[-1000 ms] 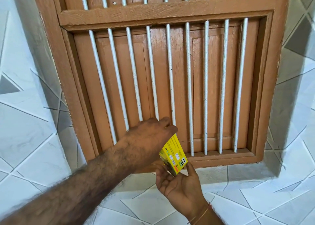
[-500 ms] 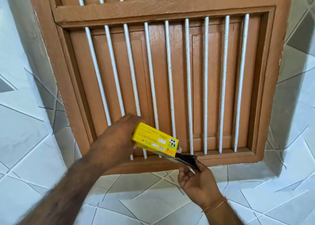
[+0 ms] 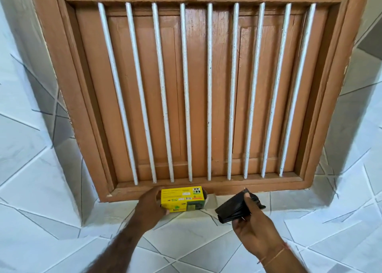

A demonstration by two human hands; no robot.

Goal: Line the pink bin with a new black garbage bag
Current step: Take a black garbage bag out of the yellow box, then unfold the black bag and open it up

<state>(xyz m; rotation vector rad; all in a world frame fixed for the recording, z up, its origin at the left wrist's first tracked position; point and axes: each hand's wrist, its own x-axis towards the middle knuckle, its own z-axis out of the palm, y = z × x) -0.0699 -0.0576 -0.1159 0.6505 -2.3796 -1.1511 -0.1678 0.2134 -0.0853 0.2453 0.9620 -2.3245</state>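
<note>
My left hand (image 3: 147,207) grips a yellow garbage-bag box (image 3: 182,198) by its left end, holding it level against the bottom of the window frame, its open end flap facing right. My right hand (image 3: 251,223) is shut on a folded black garbage bag (image 3: 233,207), held just right of the box and apart from it. The pink bin is not in view.
A brown wooden window frame (image 3: 86,115) with closed shutters and several white vertical bars (image 3: 186,90) fills the view ahead. White wall tiles (image 3: 35,186) with grey diagonal lines surround it on the left, right and below.
The black bag has come out of the box into my right hand, which moved right and down. My left hand turned the box level and lowered it to the frame's bottom edge.
</note>
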